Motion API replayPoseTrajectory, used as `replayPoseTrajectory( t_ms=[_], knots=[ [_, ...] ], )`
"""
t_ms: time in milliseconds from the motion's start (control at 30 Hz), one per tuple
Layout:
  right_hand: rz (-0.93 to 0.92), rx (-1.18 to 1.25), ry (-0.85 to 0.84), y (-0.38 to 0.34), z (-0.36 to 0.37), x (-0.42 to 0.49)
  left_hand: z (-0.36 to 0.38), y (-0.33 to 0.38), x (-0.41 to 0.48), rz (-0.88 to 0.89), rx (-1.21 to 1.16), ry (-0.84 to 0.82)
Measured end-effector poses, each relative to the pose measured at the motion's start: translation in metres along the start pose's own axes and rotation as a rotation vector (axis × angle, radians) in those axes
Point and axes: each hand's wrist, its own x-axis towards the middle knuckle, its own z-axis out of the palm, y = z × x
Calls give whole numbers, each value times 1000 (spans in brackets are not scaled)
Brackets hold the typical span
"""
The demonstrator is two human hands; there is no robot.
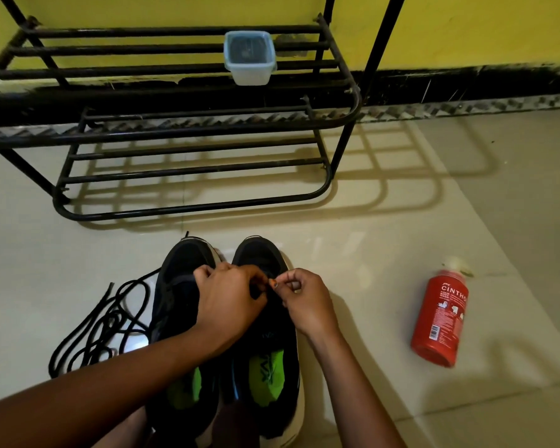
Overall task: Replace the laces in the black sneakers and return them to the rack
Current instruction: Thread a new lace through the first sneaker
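Black metal rack [181,134] at 12 o'clock, against the wall. Pair of black sneakers [259,257] on floor [401,205] at 6 o'clock, side by side, toes toward rack. Left hand [230,305] and right hand [307,302] meet over the right-side sneaker's front; fingers of both curled, pinching a lace end [270,283], barely visible. Loose black laces [104,324] heaped at sneakers' 9 o'clock. Red bottle [438,318] lying at 3 o'clock. Lidded plastic tub [249,58] on rack's upper shelf.

Single view from head-worn wide-angle camera, facing forward and steeply down. Close, lower centre: left hand [230,302], right hand [307,302], black sneakers [185,263]. Farther off, across top: rack [143,100], yellow wall [466,27]. Tile lines on floor [401,205] bow toward frame edges.
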Motion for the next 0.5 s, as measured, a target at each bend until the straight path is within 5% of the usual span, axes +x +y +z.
replayPoseTrajectory(
  t_ms=[267,500],
  knots=[
    [-60,-15,108,2,4,-6,7,-7,3,-3,-209,27],
    [-157,-297,121,-2,9,-12,6,-8,2,-61,-301,33]
  ],
)
